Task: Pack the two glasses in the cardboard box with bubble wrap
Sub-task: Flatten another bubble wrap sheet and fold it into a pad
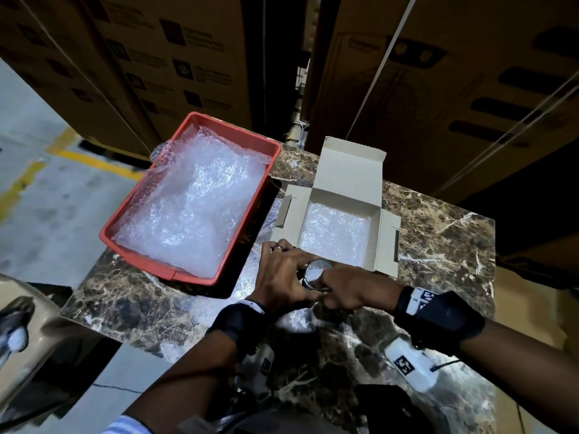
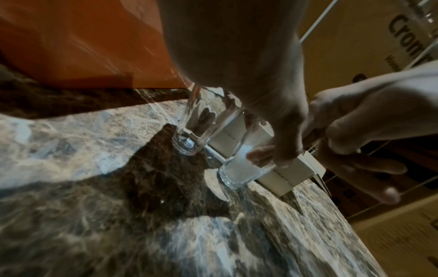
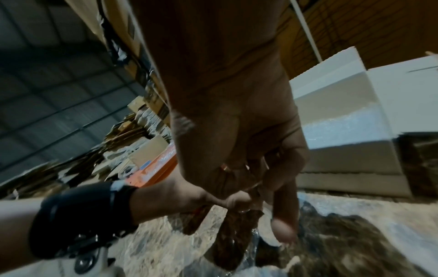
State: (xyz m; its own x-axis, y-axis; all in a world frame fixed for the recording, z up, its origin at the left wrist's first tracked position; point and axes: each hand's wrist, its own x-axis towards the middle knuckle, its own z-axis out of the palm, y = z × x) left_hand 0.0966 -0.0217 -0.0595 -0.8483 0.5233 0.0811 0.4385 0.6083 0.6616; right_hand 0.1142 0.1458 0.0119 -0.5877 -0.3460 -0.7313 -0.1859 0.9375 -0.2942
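On the marble table (image 1: 438, 245), both my hands meet on a clear glass (image 1: 315, 273) just in front of the open cardboard box (image 1: 351, 164). My left hand (image 1: 282, 277) holds this glass (image 2: 239, 165) between thumb and a fingertip. My right hand (image 1: 351, 289) has its fingers curled round the same glass (image 3: 232, 236). A second glass (image 2: 187, 131) stands on the table beside it, its top hidden under my left palm. Bubble wrap (image 1: 335, 233) lines the box floor.
A red tray (image 1: 238, 134) holding loose bubble wrap (image 1: 194, 208) sits left of the box, partly over the table's edge. Large stacked cartons stand close behind the table. The concrete floor with yellow lines lies to the left.
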